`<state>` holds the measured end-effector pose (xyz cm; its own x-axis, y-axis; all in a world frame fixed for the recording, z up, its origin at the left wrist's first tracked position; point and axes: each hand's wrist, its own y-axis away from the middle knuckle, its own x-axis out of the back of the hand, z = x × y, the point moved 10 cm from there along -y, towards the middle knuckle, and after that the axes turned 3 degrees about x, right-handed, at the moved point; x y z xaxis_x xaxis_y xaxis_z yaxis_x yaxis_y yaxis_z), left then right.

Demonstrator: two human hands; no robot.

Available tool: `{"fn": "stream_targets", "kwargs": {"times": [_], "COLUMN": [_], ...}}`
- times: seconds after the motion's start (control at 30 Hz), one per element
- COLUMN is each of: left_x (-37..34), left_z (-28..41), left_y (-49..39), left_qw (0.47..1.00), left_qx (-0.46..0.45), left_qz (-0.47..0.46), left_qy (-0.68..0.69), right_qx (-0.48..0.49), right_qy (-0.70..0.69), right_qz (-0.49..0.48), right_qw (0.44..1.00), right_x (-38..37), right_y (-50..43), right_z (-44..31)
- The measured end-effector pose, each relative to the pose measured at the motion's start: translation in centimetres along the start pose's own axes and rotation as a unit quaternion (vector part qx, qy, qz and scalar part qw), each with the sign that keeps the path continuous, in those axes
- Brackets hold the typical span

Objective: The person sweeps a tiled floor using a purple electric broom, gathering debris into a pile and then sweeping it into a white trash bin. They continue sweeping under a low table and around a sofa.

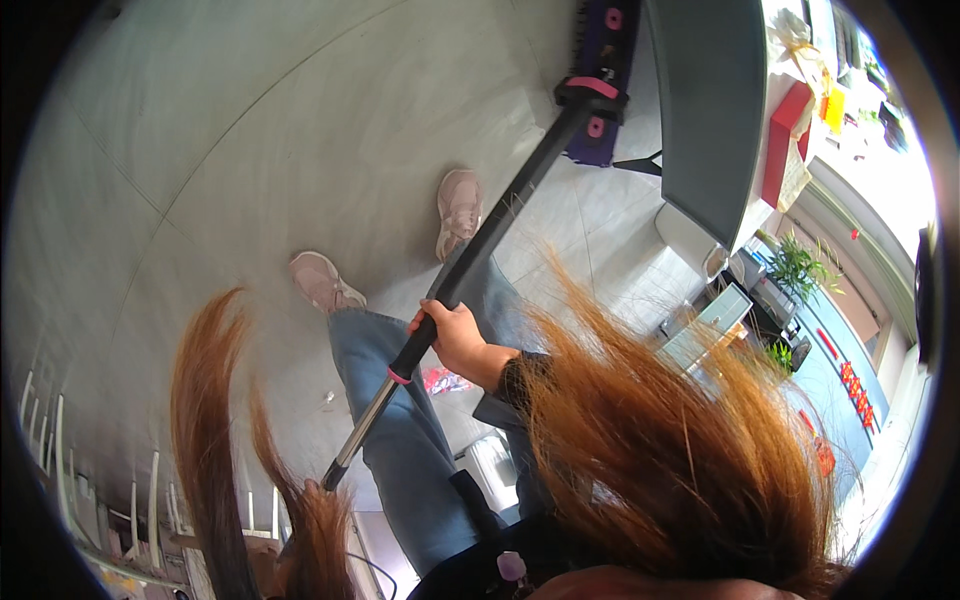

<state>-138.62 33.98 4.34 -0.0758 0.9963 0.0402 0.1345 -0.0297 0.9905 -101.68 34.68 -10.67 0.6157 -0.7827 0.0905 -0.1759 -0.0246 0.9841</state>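
Note:
A long-handled flat floor mop (pixel 517 187) runs diagonally across the view. Its black-and-purple head (pixel 596 139), with pink fittings, rests on the floor at the top right. My right hand (pixel 456 334) is closed around the black grip section, just above a pink ring. Beyond that ring a bare metal tube leads down to the lower end of the pole. There my left hand (pixel 310 487) holds the pole's end, mostly hidden behind long hanging hair (pixel 210 390).
Grey tiled floor (pixel 300 150) lies around my pink sneakers (pixel 459 206). Beside the mop head stands a desk with a dark grey panel (pixel 705 105) and a black foot. A red box (pixel 787 142) sits on it. White upright bars (pixel 154 495) are at lower left.

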Motion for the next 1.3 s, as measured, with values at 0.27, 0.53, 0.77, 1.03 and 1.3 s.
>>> {"fn": "stream_targets", "kwargs": {"times": [0.27, 0.53, 0.77, 1.03, 1.3], "left_x": [4.4, 2.7, 1.6, -0.9, 1.3], "left_z": [10.9, 13.8, -2.1, -1.9, 2.0], "left_y": [1.2, 0.0, 2.1, 7.4, 10.4], "left_qw": [0.984, 0.969, 0.999, 0.994, 0.999], "left_qx": [-0.154, -0.168, -0.033, -0.062, -0.042], "left_qz": [0.029, -0.101, 0.025, -0.031, 0.031], "left_qy": [0.088, 0.150, 0.028, 0.086, -0.001], "right_qx": [0.134, 0.213, -0.076, -0.086, 0.056], "right_qy": [-0.021, 0.153, -0.192, -0.213, -0.034], "right_qz": [0.084, 0.191, -0.063, -0.111, -0.037], "right_qw": [0.987, 0.946, 0.976, 0.967, 0.997], "right_x": [3.1, 5.5, -1.8, -5.4, -0.9], "right_y": [-6.7, -4.6, 1.3, 6.6, 5.9], "right_z": [-13.0, -19.5, -4.0, 2.3, -3.1]}}
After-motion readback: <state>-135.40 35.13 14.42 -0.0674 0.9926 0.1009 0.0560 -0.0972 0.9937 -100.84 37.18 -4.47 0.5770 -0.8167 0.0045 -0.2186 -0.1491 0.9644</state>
